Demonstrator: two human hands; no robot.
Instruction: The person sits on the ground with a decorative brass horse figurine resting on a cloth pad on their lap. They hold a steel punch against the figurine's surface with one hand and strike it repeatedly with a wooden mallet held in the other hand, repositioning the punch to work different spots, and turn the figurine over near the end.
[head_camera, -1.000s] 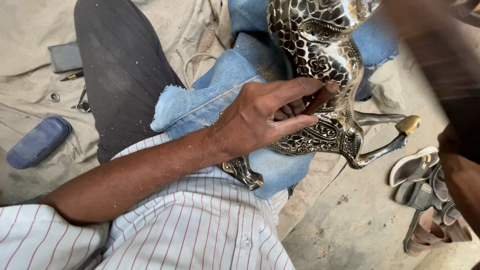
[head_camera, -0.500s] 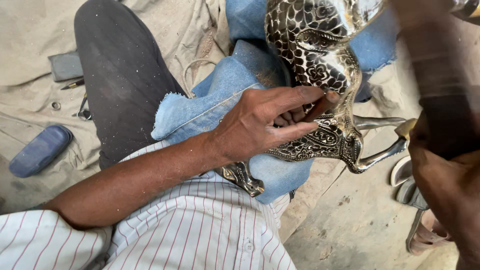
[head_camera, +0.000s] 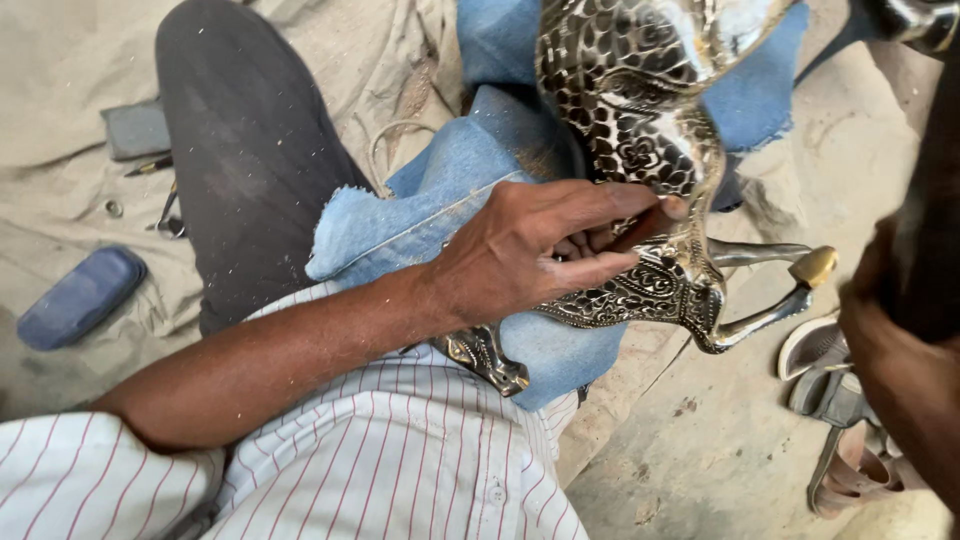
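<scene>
Your left hand (head_camera: 530, 260) reaches in from the lower left of the frame and rests against the ornate metal figure (head_camera: 640, 150) at the centre. Its fingers are pressed together and curled around a thin dark tool (head_camera: 640, 228), the thumb lying along the figure's engraved lower part. The figure runs from the top centre down to the middle right, where its slim legs stick out toward the right edge; it lies just right of and under your fingertips, bedded on blue denim cloth (head_camera: 440, 200) over your lap. Your right hand (head_camera: 900, 340) is a dark blur at the right edge, and you cannot tell whether it is spread or gripping anything. Sandals (head_camera: 830, 400) lie on the ground at lower right.
</scene>
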